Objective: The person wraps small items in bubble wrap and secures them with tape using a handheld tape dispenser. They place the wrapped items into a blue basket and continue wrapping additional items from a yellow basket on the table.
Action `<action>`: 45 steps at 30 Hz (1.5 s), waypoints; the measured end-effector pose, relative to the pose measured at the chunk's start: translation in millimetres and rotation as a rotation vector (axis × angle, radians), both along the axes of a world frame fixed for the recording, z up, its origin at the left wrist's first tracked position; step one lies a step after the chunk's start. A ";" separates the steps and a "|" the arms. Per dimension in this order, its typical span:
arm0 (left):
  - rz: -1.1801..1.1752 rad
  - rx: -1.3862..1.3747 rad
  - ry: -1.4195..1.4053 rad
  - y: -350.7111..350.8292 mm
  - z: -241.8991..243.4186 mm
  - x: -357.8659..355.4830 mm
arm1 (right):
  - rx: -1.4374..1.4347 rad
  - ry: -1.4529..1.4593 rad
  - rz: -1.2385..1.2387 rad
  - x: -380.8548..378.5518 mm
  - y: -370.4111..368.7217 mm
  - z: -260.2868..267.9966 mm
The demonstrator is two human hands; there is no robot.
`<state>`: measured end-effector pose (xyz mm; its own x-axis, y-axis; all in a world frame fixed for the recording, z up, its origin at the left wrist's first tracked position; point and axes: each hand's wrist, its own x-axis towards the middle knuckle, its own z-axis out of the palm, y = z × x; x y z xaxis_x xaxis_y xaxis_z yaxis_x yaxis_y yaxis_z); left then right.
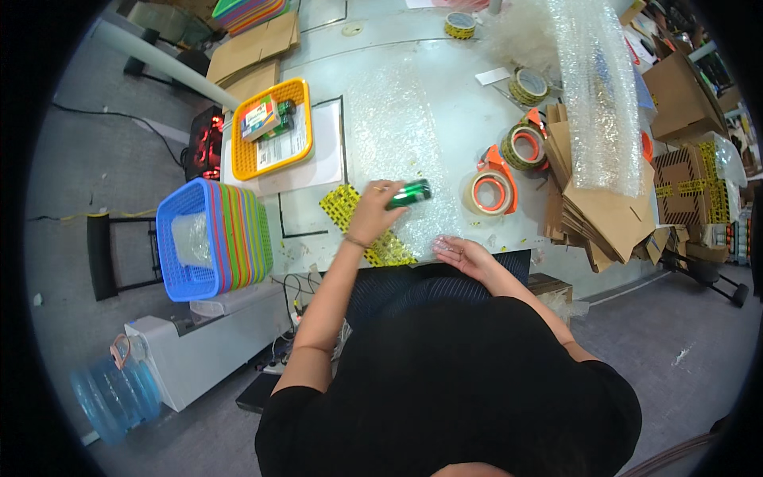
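Observation:
A shiny green cylindrical container (410,194) lies sideways in my left hand (377,210), gripped at its left end over the lower part of a bubble wrap sheet (393,113). The sheet stretches away from me across the white table. My right hand (462,255) is at the table's front edge, its fingertips pinching the near edge of the bubble wrap. Beneath my left hand and wrist runs a piece of yellow and black printed wrap (390,249), partly hidden. A yellow basket (239,161) to the left holds a small box (260,118), green containers (280,122) and a printed sheet.
To the right are two tape dispensers (506,191) (539,128), tape rolls (529,86) and stacked flat cardboard boxes (608,217) under a bubble wrap roll (599,107). Nested plastic baskets (217,238) stand at the table's left edge. Folded cardboard (253,50) lies behind the yellow basket.

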<state>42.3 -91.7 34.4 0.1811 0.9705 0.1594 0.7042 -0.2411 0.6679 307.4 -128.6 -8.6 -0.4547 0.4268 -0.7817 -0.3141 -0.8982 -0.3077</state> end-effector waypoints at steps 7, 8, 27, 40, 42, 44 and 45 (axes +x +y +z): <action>-0.059 0.019 0.013 -17.1 -33.8 30.2 | -0.046 0.023 -0.021 5.1 -8.3 4.1; -0.057 0.022 0.001 -17.6 -33.8 29.6 | -0.055 0.025 -0.024 5.3 -8.9 4.2; 0.094 -0.335 -0.347 -39.6 -12.6 -17.4 | 0.436 0.164 -0.096 -26.8 31.9 53.2; 0.210 0.232 0.034 -31.4 -14.1 8.6 | 1.885 -0.956 0.714 -39.9 67.8 14.5; 0.002 0.294 0.209 -28.1 -9.2 14.2 | 1.816 -0.919 0.767 -41.2 79.3 14.9; 0.025 0.019 0.146 -20.5 -10.3 12.1 | 1.746 -0.839 0.837 -41.3 89.7 18.4; 0.034 -0.115 0.117 -16.9 -12.7 9.4 | 1.707 -0.781 0.876 -40.3 92.2 20.8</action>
